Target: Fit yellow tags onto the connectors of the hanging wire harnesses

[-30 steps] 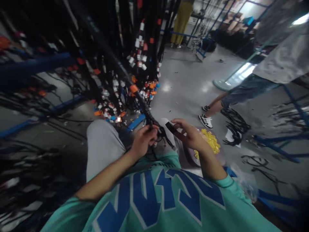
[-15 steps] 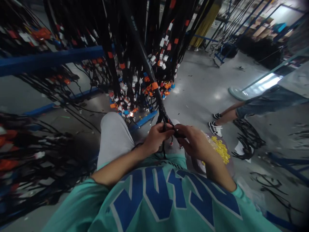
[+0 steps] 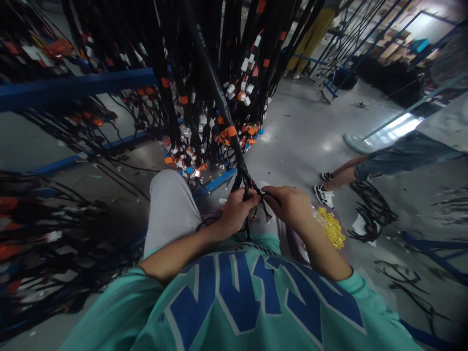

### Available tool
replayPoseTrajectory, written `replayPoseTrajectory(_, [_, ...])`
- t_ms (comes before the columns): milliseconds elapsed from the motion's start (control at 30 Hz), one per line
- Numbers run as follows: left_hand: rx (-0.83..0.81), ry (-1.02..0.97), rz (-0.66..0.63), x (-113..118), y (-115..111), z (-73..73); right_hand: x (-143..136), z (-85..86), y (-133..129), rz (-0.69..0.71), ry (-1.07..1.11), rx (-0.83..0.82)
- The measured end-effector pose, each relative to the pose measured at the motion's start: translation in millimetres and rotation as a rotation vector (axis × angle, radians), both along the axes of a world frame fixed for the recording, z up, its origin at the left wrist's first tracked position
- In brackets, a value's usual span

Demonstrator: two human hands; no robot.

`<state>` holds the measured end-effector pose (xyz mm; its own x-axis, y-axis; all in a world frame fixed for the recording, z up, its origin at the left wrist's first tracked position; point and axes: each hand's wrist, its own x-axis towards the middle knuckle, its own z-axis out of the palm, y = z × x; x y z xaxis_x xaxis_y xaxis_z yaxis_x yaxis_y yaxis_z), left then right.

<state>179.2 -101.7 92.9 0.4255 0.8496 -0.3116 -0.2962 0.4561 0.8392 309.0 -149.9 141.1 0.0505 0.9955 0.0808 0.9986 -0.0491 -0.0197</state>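
A thick black wiring harness [image 3: 218, 92] runs down from the top of the view, with an orange tape band [image 3: 231, 131] round it, and splits into thinner branches over my lap. My left hand [image 3: 237, 208] is closed on the branches just below the split. Just right of it, my right hand [image 3: 292, 205] pinches a thin black branch of the same harness. Short wire ends [image 3: 268, 215] with small tips hang between and below my hands. The fingers partly hide what lies in the grip.
Many hanging harnesses with white and orange connectors [image 3: 190, 151] fill the space ahead, by a blue rail [image 3: 76, 88]. Yellow small parts [image 3: 332, 229] lie in a tub at my right knee. Another person's legs [image 3: 341, 170] and a round stand base [image 3: 360, 144] are farther right.
My right hand has shifted slightly up off the bundle and now pinches a thin branch, exposing wire ends below. My left hand keeps its hold. The view has tilted slightly.
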Motion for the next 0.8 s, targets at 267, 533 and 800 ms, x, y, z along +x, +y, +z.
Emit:
replayPoseTrajectory(267, [-0.23,-0.381,-0.013,-3,5,-4.1,-3,44.3,16,-0.016,-0.004,-0.085])
replayPoseTrajectory(533, [-0.208,-0.491,0.014,-8,5,-2.5,-33,69.8,61,0.162,-0.227,-0.314])
replayPoseTrajectory(800, [-0.373,-0.495,0.014,-10,8,2.6,-41,68.5,82,0.201,-0.269,-0.446])
